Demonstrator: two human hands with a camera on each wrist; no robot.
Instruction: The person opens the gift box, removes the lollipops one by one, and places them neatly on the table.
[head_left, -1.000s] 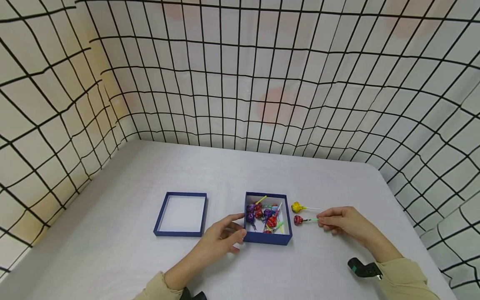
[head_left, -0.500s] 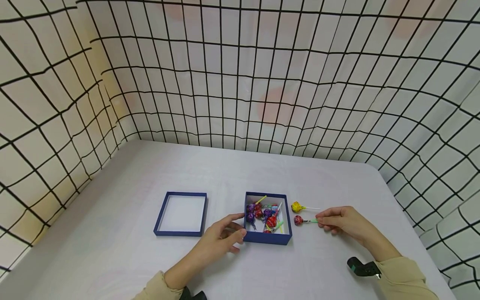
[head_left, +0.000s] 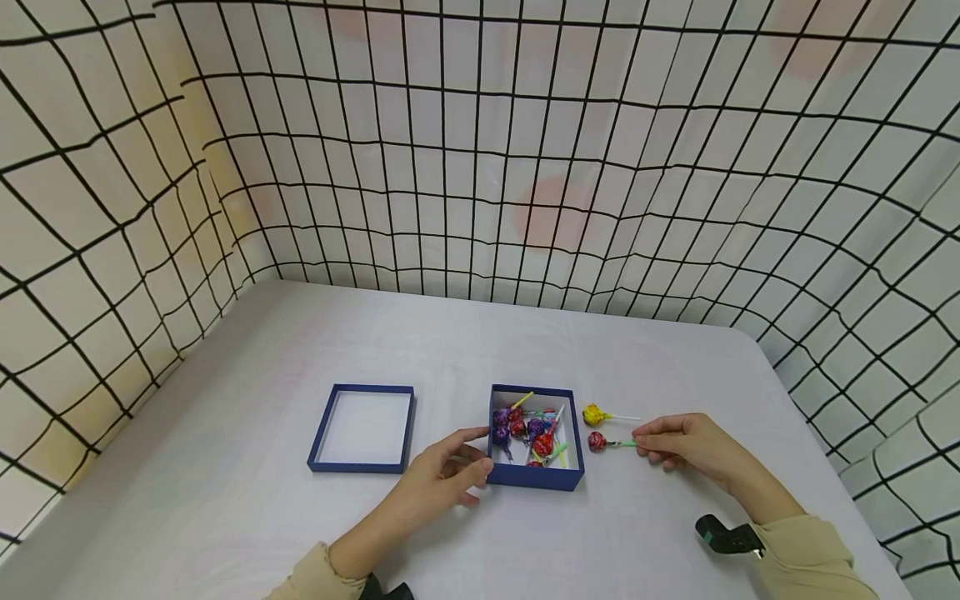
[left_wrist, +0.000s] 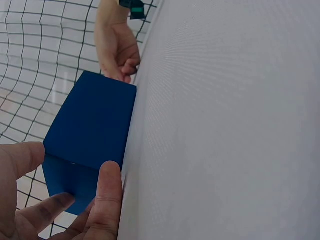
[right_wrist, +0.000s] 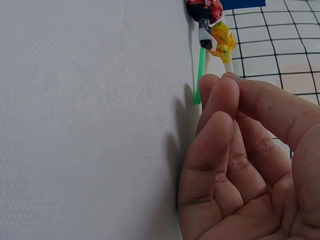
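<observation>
My left hand (head_left: pixel 441 473) rests at the near left corner of an open blue box (head_left: pixel 534 477), its extended fingers touching the walls. Inside the box lie several wrapped lollipops (head_left: pixel 543 444), mostly red and purple. To the right of it, a red lollipop (head_left: pixel 596 442) with a green stick lies on the table. A yellow lollipop (head_left: pixel 592 414) lies just behind. My right hand (head_left: pixel 690 442) has its fingertips drawn together at the green stick's end. In the right wrist view the green stick (right_wrist: pixel 201 70) shows beside the fingertips; whether they pinch it is unclear.
A shallow blue-rimmed lid (head_left: pixel 360 429) with a white inside lies left of the box. White cloth covers the table (head_left: pixel 480 333). Behind and beside it stands a white curtain (head_left: pixel 420 175) with a black grid.
The red lollipop's stick end has shifted very slightly towards the near side, with the right hand staying beside it. My left hand and the box look unchanged.
</observation>
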